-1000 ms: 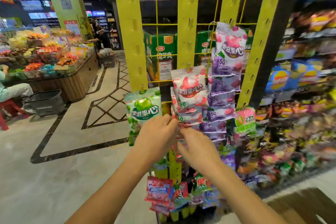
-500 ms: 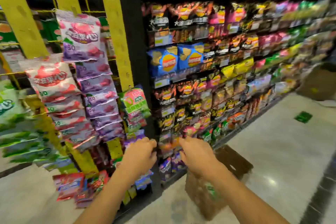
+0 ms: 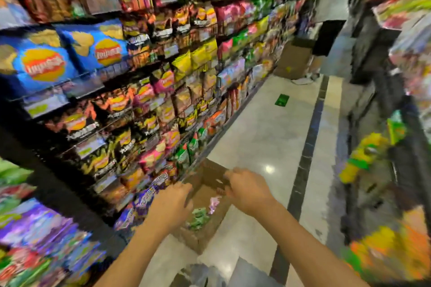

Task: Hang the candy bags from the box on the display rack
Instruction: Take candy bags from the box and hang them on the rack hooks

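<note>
Both hands hover over cardboard box (image 3: pixel 203 240) for candy bags (image 3: pixel 198 218): left hand (image 3: pixel 169 207) fingers (image 3: pixel 183 190) slack, empty; right hand (image 3: pixel 248 192) grip unclear.

motion blur all over. left hand (image 3: pixel 171 207) hides part of the box (image 3: pixel 205 237); candy bags (image 3: pixel 198 218) between the hands too smeared to read; right hand (image 3: pixel 248 190) fingertips unclear.

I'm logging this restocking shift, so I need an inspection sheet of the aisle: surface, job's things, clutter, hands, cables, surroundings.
Surface: glossy tiled floor with a dark strip.
Job's things: open cardboard box on the floor, candy bags inside.
Clutter: second box farther down the aisle.
Hands: left hand and right hand over the box; grip unclear.
Cables: nothing seen.
Surroundings: snack shelves on the left, a person at the far end.
</note>
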